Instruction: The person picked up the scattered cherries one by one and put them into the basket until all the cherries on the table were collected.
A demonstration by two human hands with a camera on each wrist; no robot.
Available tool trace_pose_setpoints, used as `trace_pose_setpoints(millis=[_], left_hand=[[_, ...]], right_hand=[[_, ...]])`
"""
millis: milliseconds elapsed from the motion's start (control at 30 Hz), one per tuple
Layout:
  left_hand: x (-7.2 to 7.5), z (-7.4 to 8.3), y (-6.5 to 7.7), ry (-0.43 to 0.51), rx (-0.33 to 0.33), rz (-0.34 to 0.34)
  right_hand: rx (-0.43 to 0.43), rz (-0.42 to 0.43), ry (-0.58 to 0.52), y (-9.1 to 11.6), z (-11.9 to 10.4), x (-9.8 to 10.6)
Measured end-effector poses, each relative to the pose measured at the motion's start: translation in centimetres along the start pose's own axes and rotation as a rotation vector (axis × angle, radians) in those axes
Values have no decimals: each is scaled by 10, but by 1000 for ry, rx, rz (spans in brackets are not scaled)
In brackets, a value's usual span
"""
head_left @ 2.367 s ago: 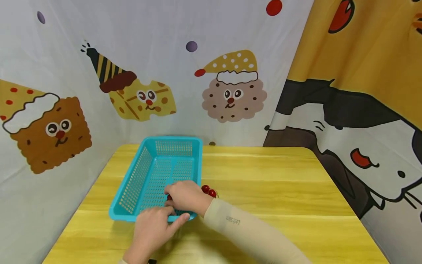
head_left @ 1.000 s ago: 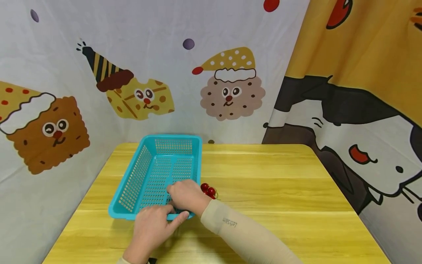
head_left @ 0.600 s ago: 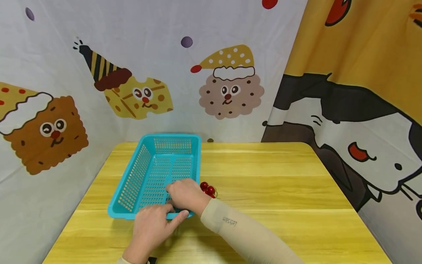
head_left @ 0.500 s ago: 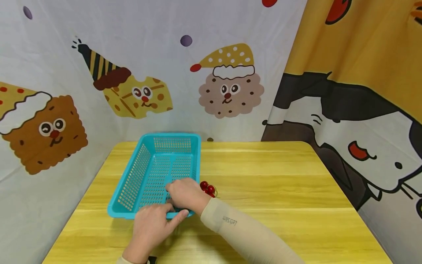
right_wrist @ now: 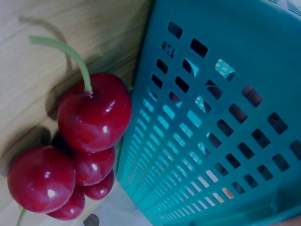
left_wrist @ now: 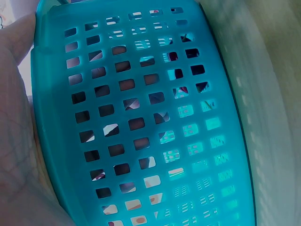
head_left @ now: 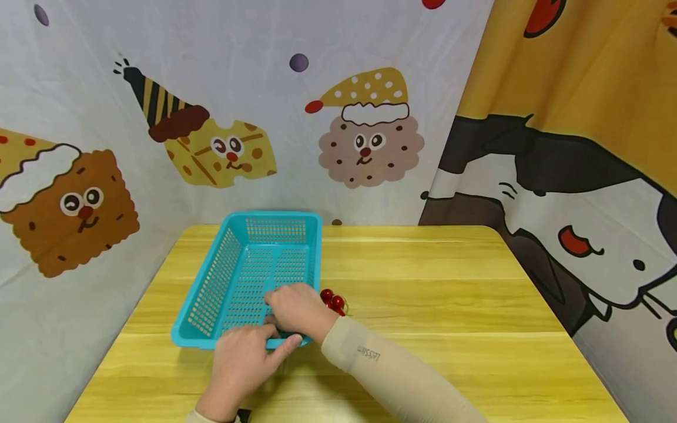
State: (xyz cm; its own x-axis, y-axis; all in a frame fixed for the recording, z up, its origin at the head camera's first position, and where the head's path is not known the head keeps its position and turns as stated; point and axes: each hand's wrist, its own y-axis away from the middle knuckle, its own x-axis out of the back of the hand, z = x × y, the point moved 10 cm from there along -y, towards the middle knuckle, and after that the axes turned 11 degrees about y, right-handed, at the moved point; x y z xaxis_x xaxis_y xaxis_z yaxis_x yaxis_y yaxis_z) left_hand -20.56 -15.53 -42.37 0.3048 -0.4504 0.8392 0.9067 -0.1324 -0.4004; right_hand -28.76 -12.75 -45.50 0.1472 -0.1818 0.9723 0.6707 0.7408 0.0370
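A turquoise perforated plastic basket (head_left: 211,282) lies lengthwise on the table. At its near rim is my left hand (head_left: 240,358), thumb outside and fingers over the edge, gripping it. My right hand (head_left: 298,308) reaches over the near right corner into the basket, fingers bent downward. Its fingertips are mostly hidden, and I cannot tell whether they hold anything. Dark red patches (left_wrist: 178,74) show through the holes in the left wrist view. Several glossy red cherries (right_wrist: 94,113) with green stems lie on the table against the basket's right side, close to my right wrist.
The yellow wood-grain table (head_left: 433,305) stretches right of the basket to its rounded far corner. Behind it hangs a white cloth (head_left: 254,35) printed with cartoon biscuits and cheese. An orange curtain (head_left: 597,70) with a cartoon cat hangs on the right.
The red cherry seen under my right fingers 2.4 seconds ago is out of sight now. The right hand stays inside the basket, and the left hand keeps its grip. The head view has shifted slightly.
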Motion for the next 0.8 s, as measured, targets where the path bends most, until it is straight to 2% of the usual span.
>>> trace_pose_setpoints(millis=[400, 500, 600, 700, 733, 800], left_hand=[[2, 1, 0, 6, -22, 24], [1, 1, 0, 0, -16, 11], [1, 0, 0, 0, -12, -1], [0, 0, 0, 3, -7, -13], [-1, -1, 0, 3, -4, -17], [-2, -2, 0, 4, 1, -28]], right_hand=[[6, 58, 10, 0, 1, 7], [13, 110, -43, 2, 1, 13], [6, 258, -274, 8, 13, 29], [-40, 502, -512, 22, 43, 49], [-64, 573, -567, 28, 57, 53], [-165, 645, -596, 40, 87, 52]])
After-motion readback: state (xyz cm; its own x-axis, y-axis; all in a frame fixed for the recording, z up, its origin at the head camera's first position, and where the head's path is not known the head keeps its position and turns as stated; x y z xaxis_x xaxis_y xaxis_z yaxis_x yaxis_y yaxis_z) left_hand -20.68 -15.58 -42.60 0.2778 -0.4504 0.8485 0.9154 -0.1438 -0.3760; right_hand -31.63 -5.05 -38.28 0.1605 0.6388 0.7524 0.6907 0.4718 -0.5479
